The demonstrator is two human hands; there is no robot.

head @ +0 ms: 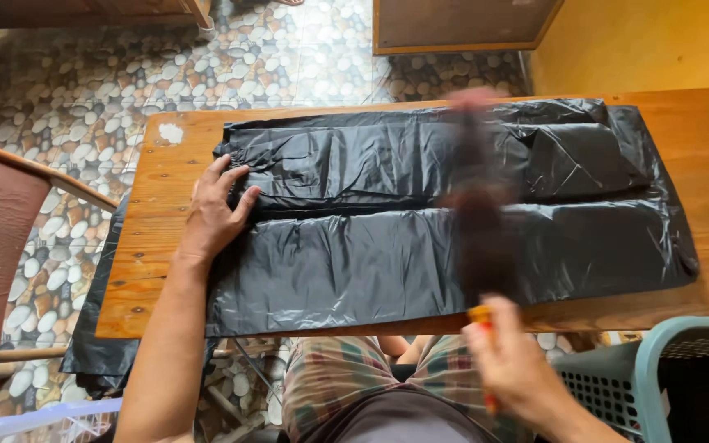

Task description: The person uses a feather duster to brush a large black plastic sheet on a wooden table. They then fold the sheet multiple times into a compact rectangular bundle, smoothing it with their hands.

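A long dark thing [476,197] in the right hand [517,371] is all blurry, so it is hard to tell what it is; only its orange handle shows clearly. That hand is curled tight around the handle, down at 5 o'clock. The left hand [213,215] lies flat with fingers spread, at 9 o'clock, pressing on the black plastic bags [420,246]. They cover the middle of the wooden table [145,246]. A chair [2,238] at the left is cut off.
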